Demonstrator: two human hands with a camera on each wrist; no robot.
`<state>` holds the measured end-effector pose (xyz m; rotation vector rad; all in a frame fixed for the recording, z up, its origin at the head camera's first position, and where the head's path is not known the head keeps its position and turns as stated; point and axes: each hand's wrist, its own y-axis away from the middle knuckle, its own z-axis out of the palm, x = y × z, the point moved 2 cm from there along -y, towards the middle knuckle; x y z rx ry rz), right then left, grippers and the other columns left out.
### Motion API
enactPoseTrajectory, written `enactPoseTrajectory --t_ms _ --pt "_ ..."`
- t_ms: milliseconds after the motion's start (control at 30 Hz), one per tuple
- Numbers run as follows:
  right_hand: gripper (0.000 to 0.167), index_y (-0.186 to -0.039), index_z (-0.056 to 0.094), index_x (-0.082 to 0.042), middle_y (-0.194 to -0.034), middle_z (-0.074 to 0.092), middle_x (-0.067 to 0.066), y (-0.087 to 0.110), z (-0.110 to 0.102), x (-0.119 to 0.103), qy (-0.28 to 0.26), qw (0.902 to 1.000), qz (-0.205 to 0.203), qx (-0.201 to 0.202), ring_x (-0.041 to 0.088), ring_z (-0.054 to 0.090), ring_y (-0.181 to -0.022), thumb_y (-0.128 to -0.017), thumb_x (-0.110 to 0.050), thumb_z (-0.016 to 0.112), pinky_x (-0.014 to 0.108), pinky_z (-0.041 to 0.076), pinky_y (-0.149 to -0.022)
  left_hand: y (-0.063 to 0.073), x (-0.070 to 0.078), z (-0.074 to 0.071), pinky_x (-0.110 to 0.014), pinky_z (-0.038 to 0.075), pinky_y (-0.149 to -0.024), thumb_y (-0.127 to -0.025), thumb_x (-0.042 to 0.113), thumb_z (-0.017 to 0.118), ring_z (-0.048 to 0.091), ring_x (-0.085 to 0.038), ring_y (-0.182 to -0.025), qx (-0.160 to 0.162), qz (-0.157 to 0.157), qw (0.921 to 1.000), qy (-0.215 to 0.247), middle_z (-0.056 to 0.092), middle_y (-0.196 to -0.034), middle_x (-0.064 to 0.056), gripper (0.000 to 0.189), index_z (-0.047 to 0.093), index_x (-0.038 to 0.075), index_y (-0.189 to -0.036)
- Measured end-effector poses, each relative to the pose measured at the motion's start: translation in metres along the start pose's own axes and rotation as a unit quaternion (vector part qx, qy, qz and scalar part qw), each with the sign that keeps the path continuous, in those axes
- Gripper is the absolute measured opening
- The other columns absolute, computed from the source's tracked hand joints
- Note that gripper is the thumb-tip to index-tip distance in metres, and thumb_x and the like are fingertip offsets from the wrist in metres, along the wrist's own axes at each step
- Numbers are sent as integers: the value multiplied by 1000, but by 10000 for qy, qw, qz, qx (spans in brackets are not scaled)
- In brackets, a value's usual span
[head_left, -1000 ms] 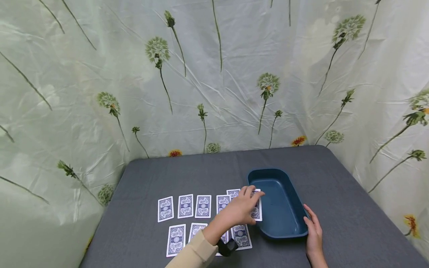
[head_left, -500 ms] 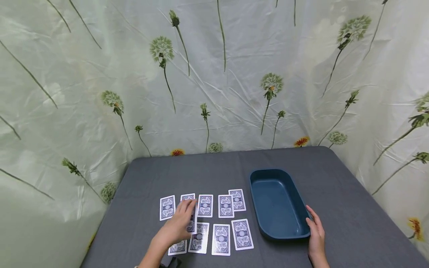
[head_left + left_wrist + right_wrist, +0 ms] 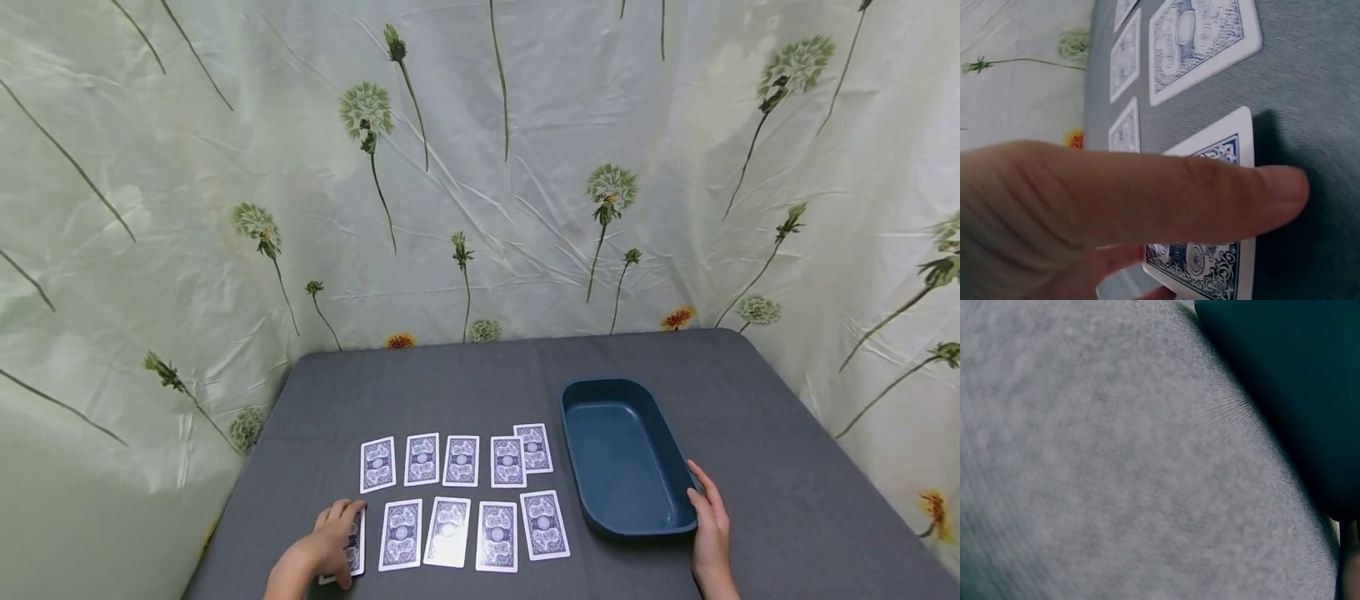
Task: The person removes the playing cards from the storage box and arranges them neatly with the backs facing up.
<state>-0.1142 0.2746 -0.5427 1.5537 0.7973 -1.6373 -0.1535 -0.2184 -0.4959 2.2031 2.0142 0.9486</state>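
My left hand is at the near left, pinching a blue-backed playing card. In the left wrist view, the thumb lies across the front of that card, with fingers partly showing behind it. The card is tilted and its lower edge is close to the cloth; whether it touches cannot be told. Several face-down cards lie to its right in two rows, a near one and a far one among them. My right hand holds the right side of a dark blue tray near its front corner.
Grey cloth covers the table. Two cards overlap at the right end of the far row, the front one partly covering the other. A flower-printed curtain hangs behind and along both sides.
My left hand has carried the card from beside the tray leftward over the rows to the near left, lowering it there. The right hand stays at the tray.
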Motion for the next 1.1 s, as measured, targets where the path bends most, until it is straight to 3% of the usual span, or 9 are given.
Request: enactPoseTrajectory --t_ms 167,367,533,700,933,1033,1100 --pt "42 -138 36 -11 -128 39 -19 0 1 1 94 9999 87 4 0 22 -129 -97 -22 37 14 13 -102 -6 4 3 -58 31 -97 -41 -14 78 29 -44 -121 3 115 9999 30 37 -127 -21 95 41 -1 -127" --pt "44 -139 36 -11 -134 36 -16 0 2 2 136 9997 212 12 2 20 -131 -97 -25 36 25 7 -109 -10 3 4 -57 29 -99 -38 -16 78 29 -44 -123 234 431 9987 132 37 -128 -22 97 42 -1 -127" --pt "44 -139 36 -15 -140 32 -13 -1 4 3 162 9994 286 -61 3 17 -133 -97 -27 35 37 1 -112 -12 -2 6 -59 27 -99 -41 -13 80 26 -44 -125 109 331 9987 363 33 -133 -23 98 40 0 -129" --pt "44 -140 35 -14 -138 34 -14 -3 7 2 160 9995 249 -82 3 18 -132 -97 -26 35 37 1 -112 -10 -4 6 -57 28 -99 -42 -14 79 28 -42 -125 156 333 9981 489 34 -133 -21 98 41 1 -130" --pt "47 -142 29 -14 -141 29 -13 -1 4 2 103 9985 404 -345 3 10 -136 -98 -28 35 41 -2 -112 -3 -2 2 -58 29 -98 -46 -6 81 35 -42 -122 384 476 9980 173 41 -130 -19 90 44 1 -128" --pt "50 -144 23 -16 -145 21 -14 0 -3 2 175 9957 569 -710 -1 4 -135 -98 -34 32 33 1 -112 -1 1 -2 -59 28 -97 -55 6 81 39 -43 -120 617 400 9973 -86 46 -126 -20 80 46 0 -126" --pt "52 -145 21 -16 -141 25 -15 -1 -9 0 192 9939 650 -871 -9 12 -130 -98 -37 31 21 10 -108 1 4 -7 -60 29 -96 -63 15 78 41 -45 -118 822 312 9958 -261 48 -124 -22 73 46 -1 -126"
